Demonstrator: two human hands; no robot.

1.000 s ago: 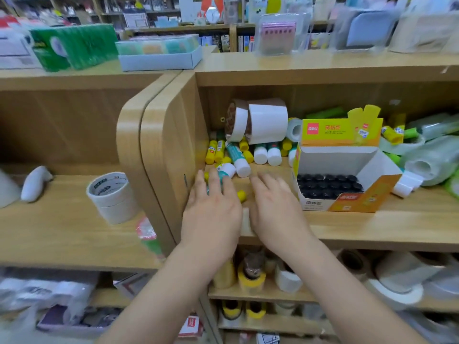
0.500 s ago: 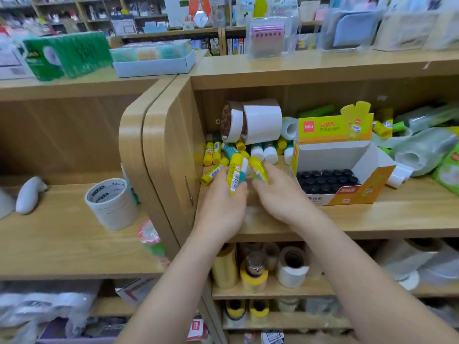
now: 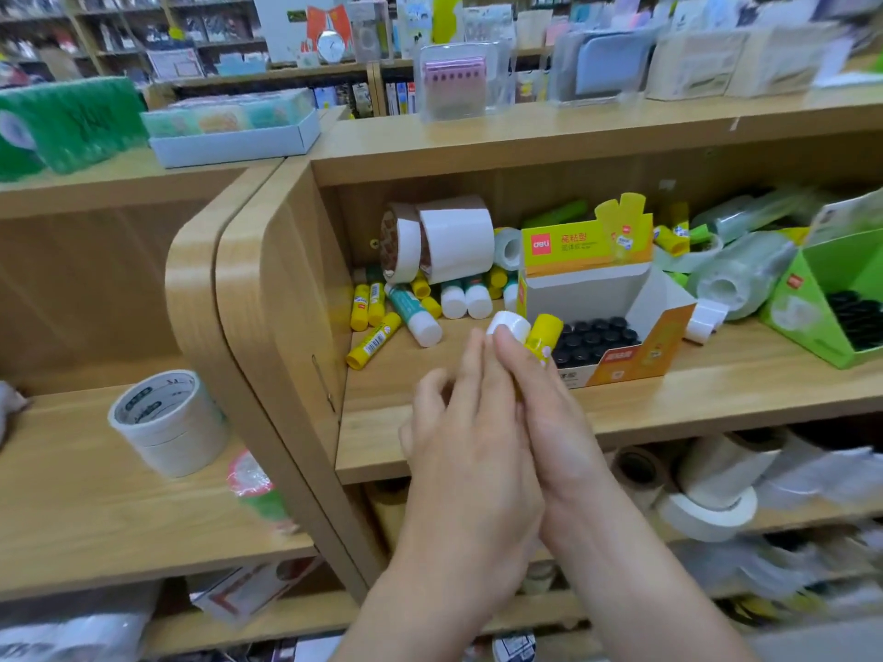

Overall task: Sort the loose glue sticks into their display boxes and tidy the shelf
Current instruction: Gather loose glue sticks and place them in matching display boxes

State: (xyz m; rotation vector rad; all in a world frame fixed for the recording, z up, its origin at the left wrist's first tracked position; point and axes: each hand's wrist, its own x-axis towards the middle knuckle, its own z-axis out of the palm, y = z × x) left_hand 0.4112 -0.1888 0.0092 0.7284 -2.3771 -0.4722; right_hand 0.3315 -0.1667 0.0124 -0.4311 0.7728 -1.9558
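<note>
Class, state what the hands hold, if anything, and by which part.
Two glue sticks, clasped between the left hand and right hand by their lower bodies; their top ends protrude.

Head camera looks forward and down, near the shelf (image 3: 669,408).

Obs: left hand (image 3: 461,451) and right hand (image 3: 549,422) bare. Left forearm (image 3: 430,604) and right forearm (image 3: 635,590) bare from wrist to the near frame edge. Slender fingers; knuckle creases show on both hand backs. Left fingertips motion-blurred, detail unreadable.
</note>
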